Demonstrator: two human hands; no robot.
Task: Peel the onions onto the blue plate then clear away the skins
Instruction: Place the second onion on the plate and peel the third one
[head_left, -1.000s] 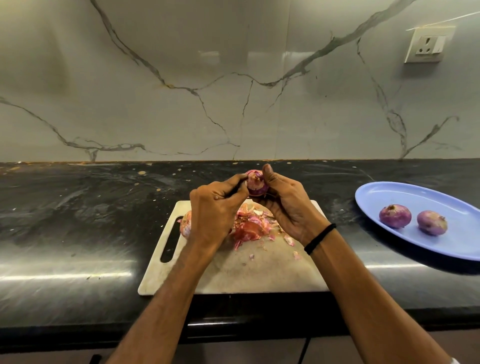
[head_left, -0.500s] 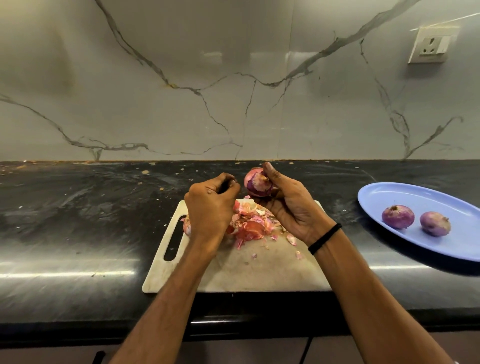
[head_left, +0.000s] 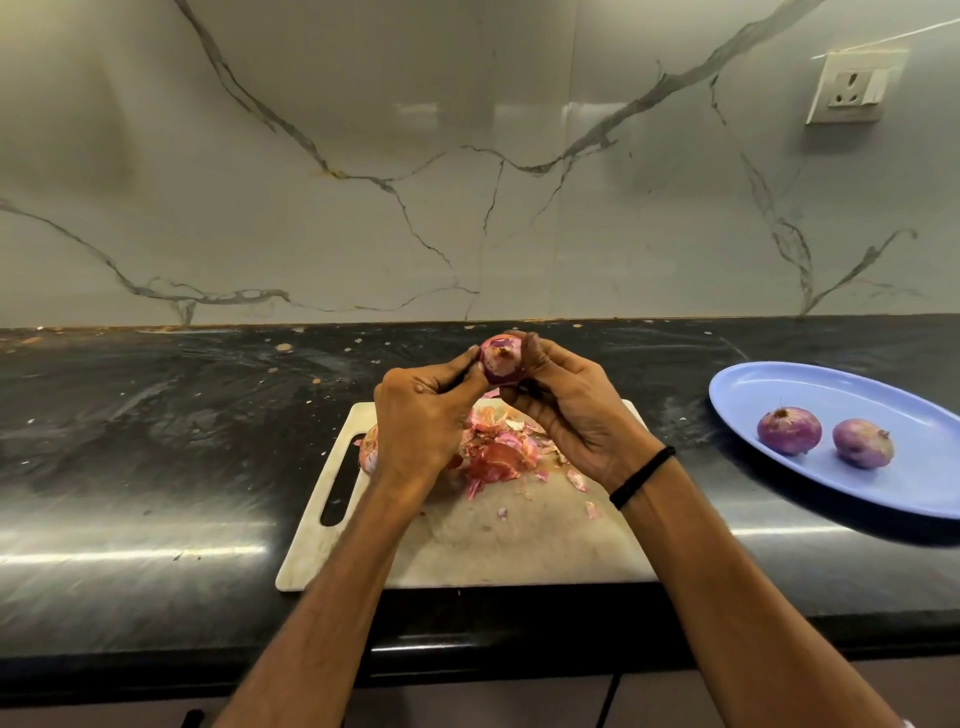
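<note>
Onion (head_left: 500, 359) gripped in right hand (head_left: 571, 415), left hand (head_left: 421, 415) pinching its side, above skins pile (head_left: 498, 449)

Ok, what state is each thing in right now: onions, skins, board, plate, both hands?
Held onion: partly peeled, over the cutting board.
Right hand: grips the held onion.
Left hand: pinches the held onion's skin.
Skins: loose pile on the cutting board.
Board onion: mostly hidden behind left hand, skin on.
Plate onions: two, look peeled, lying apart.
Blue plate: flat on the counter.
</note>
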